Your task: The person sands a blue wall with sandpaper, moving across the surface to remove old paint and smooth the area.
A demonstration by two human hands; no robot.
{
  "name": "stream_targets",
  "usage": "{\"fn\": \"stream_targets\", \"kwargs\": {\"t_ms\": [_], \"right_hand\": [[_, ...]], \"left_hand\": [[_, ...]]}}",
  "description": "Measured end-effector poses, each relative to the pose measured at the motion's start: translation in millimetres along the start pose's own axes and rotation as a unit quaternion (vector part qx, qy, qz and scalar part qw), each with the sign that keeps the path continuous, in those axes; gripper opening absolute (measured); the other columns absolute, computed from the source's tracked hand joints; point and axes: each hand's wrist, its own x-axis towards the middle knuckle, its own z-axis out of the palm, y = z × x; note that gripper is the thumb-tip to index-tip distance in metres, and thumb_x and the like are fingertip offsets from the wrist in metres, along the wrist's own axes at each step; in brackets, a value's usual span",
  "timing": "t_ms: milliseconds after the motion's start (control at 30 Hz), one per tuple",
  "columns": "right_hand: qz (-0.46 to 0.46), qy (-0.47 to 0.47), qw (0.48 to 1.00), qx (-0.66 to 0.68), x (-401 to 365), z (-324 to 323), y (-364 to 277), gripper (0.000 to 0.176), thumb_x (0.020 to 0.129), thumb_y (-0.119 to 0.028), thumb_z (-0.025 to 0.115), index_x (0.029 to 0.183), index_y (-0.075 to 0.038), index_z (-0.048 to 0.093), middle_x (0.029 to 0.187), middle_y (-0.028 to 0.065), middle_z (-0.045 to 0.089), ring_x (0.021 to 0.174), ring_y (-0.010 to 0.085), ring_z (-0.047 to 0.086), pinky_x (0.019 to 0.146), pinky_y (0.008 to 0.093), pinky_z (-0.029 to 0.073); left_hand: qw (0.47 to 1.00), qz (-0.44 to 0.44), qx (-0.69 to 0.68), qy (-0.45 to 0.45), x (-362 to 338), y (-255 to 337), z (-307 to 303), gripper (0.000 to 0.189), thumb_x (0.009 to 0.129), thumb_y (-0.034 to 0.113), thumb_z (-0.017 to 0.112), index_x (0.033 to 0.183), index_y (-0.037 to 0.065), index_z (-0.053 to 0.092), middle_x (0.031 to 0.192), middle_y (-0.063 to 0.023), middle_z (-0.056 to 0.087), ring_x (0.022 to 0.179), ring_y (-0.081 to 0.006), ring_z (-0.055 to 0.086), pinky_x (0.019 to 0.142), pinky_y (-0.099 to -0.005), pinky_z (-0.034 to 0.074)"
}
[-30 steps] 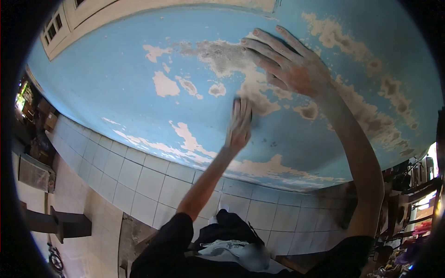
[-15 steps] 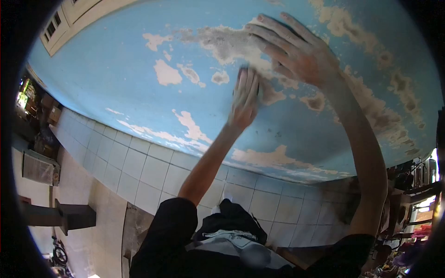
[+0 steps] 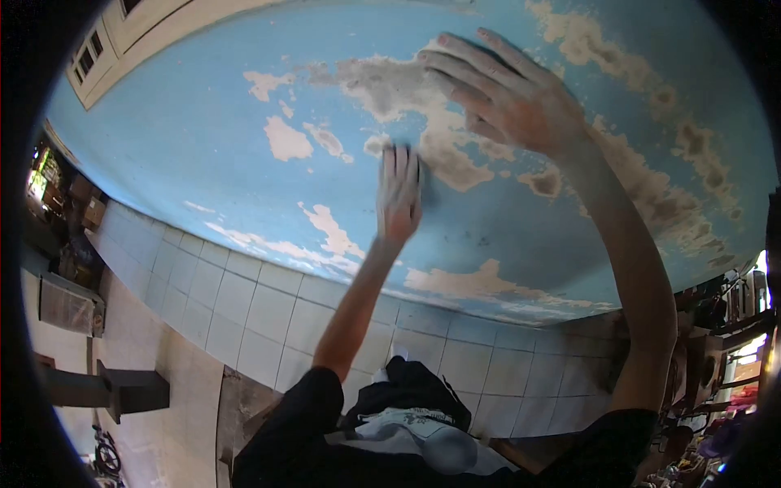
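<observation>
A blue painted wall (image 3: 211, 138) with pale and grey patches of peeled paint fills the upper view. My left hand (image 3: 399, 195) presses against it near the centre, just below a small peeled spot (image 3: 376, 146). Its fingers are held together and bent toward the surface, and whatever may be under them is hidden. Higher and to the right, my right hand (image 3: 521, 102) lies flat on the wall with fingers stretched out, holding nothing. It rests beside the large grey peeled patch (image 3: 390, 85). Both hands look dusty.
Below the wall is a white tiled floor (image 3: 268, 313). A window frame (image 3: 93, 53) is at the upper left. A dark post (image 3: 134, 390) and a grey box-like object (image 3: 69, 297) stand at the left. Cluttered household items (image 3: 724, 366) are at the right edge.
My left hand has moved down and to the left across the wall. My right hand stays flat at about the same place on the wall, while the view has shifted slightly.
</observation>
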Motion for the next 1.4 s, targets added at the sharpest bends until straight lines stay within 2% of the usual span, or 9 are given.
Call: {"fn": "stream_targets", "kwargs": {"t_ms": [133,400,533,600,733,900,1067,1167,1400], "right_hand": [[-0.003,-0.016,1.000,0.020,-3,2,-2,0.073,0.080,-0.055,0.058,0.141,-0.022,0.037,0.150,-0.0073,0.029,0.140,0.0122,0.023,0.120,0.0356,0.014],[-0.009,-0.017,1.000,0.002,-2,0,0,0.068,0.082,-0.057,0.054,0.139,-0.022,0.040,0.151,-0.0072,0.027,0.141,0.0131,0.020,0.120,0.0360,0.013],[-0.007,-0.014,1.000,-0.016,-3,1,-1,0.069,0.082,-0.058,0.054,0.139,-0.022,0.039,0.151,-0.0069,0.027,0.141,0.0133,0.020,0.120,0.0362,0.012],[-0.012,-0.020,1.000,-0.011,-3,0,0,0.068,0.084,-0.056,0.053,0.140,-0.022,0.038,0.151,-0.0067,0.028,0.140,0.0135,0.022,0.120,0.0361,0.013],[0.004,0.037,0.999,-0.014,-4,6,0,0.066,0.085,-0.054,0.053,0.141,-0.021,0.037,0.150,-0.0056,0.029,0.140,0.0141,0.023,0.120,0.0361,0.014],[0.001,0.044,0.999,0.027,-8,9,-1,0.063,0.086,-0.050,0.053,0.139,-0.017,0.041,0.148,-0.0035,0.033,0.139,0.0143,0.026,0.119,0.0359,0.016],[0.005,0.042,0.999,0.027,-6,2,-3,0.059,0.085,-0.047,0.055,0.135,-0.016,0.046,0.147,-0.0035,0.036,0.138,0.0143,0.028,0.119,0.0352,0.017],[0.000,0.044,0.999,0.011,-4,1,3,0.058,0.085,-0.046,0.056,0.133,-0.016,0.048,0.146,-0.0033,0.038,0.137,0.0143,0.030,0.119,0.0348,0.018],[0.013,0.055,0.998,0.022,-3,2,0,0.057,0.085,-0.046,0.055,0.133,-0.016,0.048,0.144,-0.0036,0.040,0.136,0.0139,0.031,0.119,0.0345,0.019]], "left_hand": [[0.992,0.050,0.023,0.116,79,-1,-30,0.044,0.091,0.004,0.047,0.133,-0.009,0.041,0.143,-0.0267,0.035,0.135,-0.0495,0.025,0.109,-0.0547,0.023],[0.984,-0.161,-0.076,-0.025,-82,23,-14,0.044,0.093,0.000,0.043,0.136,-0.008,0.040,0.141,-0.0236,0.040,0.136,-0.0405,0.029,0.110,-0.0467,0.026],[0.991,-0.060,-0.002,0.120,1,14,-49,0.041,0.095,0.008,0.044,0.132,-0.010,0.043,0.136,-0.0224,0.046,0.117,-0.0354,0.046,0.097,-0.0432,0.036],[0.987,-0.052,0.091,0.124,16,21,-61,0.040,0.094,0.006,0.046,0.130,-0.010,0.045,0.132,-0.0252,0.045,0.113,-0.0351,0.044,0.092,-0.0424,0.038],[0.997,-0.055,-0.016,0.061,-9,32,-31,0.036,0.092,0.005,0.051,0.126,-0.004,0.054,0.116,-0.0202,0.046,0.113,-0.0319,0.044,0.090,-0.0398,0.040],[0.994,0.067,0.058,0.057,23,13,-20,0.042,0.093,0.012,0.050,0.132,-0.005,0.048,0.135,-0.0217,0.044,0.121,-0.0367,0.044,0.102,-0.0467,0.035],[0.996,0.037,0.027,0.080,22,8,-16,0.051,0.093,0.016,0.050,0.137,-0.007,0.037,0.145,-0.0282,0.031,0.135,-0.0467,0.026,0.107,-0.0537,0.026],[0.996,-0.083,-0.001,0.026,-15,6,-9,0.061,0.093,0.013,0.050,0.144,-0.006,0.023,0.148,-0.0367,0.011,0.137,-0.0518,0.013,0.109,-0.0534,0.020],[0.994,0.018,0.032,0.101,52,-5,-18,0.060,0.093,0.010,0.048,0.145,-0.004,0.021,0.148,-0.0362,0.008,0.137,-0.0543,0.006,0.108,-0.0587,0.015]]}}
